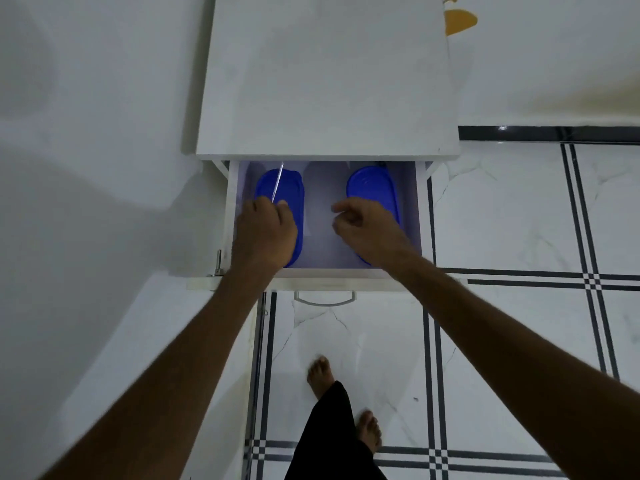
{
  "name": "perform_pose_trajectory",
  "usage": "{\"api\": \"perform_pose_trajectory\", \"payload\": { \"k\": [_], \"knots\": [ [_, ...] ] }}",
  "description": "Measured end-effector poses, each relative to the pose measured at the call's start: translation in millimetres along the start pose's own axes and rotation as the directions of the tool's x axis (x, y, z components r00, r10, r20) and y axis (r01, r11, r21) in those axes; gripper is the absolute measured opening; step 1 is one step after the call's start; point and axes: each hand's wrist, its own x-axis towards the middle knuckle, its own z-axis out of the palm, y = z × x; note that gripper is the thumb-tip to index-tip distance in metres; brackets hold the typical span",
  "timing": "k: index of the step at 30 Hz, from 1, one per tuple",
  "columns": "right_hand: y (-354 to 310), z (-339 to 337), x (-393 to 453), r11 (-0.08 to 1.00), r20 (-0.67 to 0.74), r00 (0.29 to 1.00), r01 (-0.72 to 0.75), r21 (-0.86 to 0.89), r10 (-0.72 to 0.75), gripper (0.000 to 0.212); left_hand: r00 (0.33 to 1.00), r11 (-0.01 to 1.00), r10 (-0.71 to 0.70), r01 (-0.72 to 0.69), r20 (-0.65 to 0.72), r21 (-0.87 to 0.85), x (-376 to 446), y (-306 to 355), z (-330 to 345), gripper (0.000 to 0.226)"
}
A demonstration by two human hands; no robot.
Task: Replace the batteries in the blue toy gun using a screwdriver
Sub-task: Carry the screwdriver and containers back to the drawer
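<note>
I am reaching into the open white drawer [420, 216] under the white counter [325, 81]. My left hand [265, 233] has its fingers closed around a thin silver screwdriver rod [277, 183]. It looks light, stiff and slippery, so I pinch it low down. My right hand [363, 225] is loosely curled and holds nothing. Two smooth blue plastic oval boxes [372, 188] lie under my hands. I cannot see the blue toy gun anywhere.

head view: single wide-angle camera | looks steeply down from standing height | faces an open drawer [322, 216] under a white cabinet top [325, 81] | both forearms reach in from the bottom edge | tiled floor [519, 220] below, well apart
</note>
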Motion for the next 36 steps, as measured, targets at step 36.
{"api": "perform_pose_trajectory", "payload": {
  "k": [36],
  "knots": [
    [-11.2,38.1,12.6,0.962,0.007,1.000,-0.016,-0.271,0.019,0.036,0.749,0.684,0.636,-0.659,0.186,0.313,-49.5,-83.5,-32.9,0.032]
  ]
}}
